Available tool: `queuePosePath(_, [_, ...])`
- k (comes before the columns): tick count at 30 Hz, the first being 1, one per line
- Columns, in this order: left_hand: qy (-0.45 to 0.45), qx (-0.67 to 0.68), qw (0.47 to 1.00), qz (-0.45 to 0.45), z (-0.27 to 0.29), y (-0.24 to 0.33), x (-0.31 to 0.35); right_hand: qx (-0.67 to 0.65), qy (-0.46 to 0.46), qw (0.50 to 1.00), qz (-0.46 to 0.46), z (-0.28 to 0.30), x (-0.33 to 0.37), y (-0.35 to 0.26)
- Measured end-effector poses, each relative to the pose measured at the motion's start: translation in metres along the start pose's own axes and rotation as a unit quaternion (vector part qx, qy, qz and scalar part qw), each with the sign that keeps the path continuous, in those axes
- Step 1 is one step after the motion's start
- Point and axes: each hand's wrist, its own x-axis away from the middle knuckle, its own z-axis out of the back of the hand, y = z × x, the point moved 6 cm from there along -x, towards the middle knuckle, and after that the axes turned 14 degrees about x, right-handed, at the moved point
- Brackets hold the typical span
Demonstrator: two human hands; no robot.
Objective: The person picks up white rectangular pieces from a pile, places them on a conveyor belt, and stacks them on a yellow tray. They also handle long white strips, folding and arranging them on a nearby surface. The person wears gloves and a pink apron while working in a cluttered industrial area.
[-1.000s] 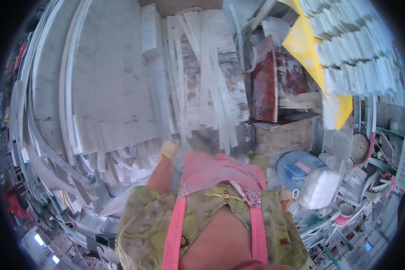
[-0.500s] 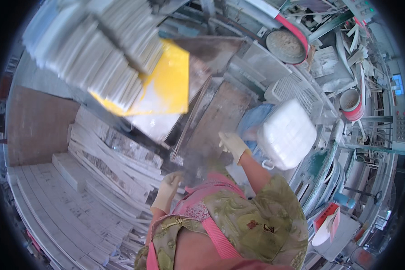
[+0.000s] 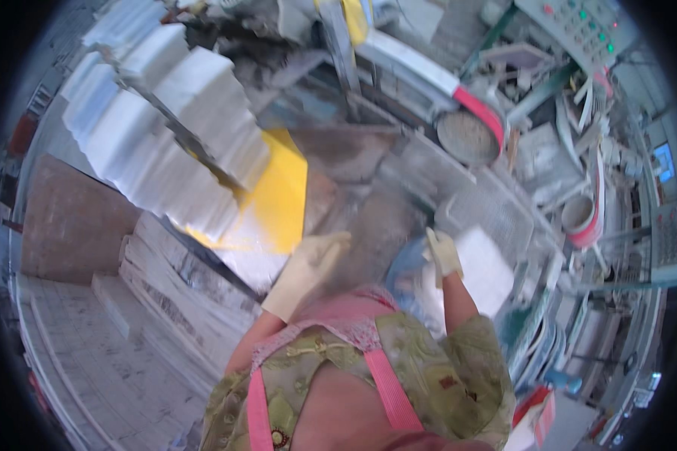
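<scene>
My left hand, in a pale cream glove, is raised in front of the pink apron, just beside the yellow board. Its fingers stretch toward the right, loosely bent and somewhat blurred, with nothing visible in them. My right hand, gloved alike, is over the edge of a white, rounded block-like object, its fingers apart and pointing away from me. Whether it touches that object I cannot tell. Tall stacks of thin whitish slabs stand at the left on the yellow board.
A brown panel and layered pale strips lie on the left. To the right are a grey perforated crate, a round pan of pale material and a smaller red-rimmed pot. A control panel with lit buttons is far right.
My left hand has risen away from my body toward the yellow board. My right hand has swung right to the white object. The view has shifted, so the slab stacks appear lower.
</scene>
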Motion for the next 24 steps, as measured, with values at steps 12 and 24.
queuePosePath(12, [0.139, 0.043, 0.989, -0.008, 0.019, 0.004, -0.107, 0.175, 0.325, 0.907, 0.202, 0.189, -0.205, -0.122])
queuePosePath(24, [0.239, 0.028, 0.967, 0.080, -0.064, 0.009, -0.286, 0.525, 0.080, 0.717, 0.451, 0.201, -0.395, -0.234])
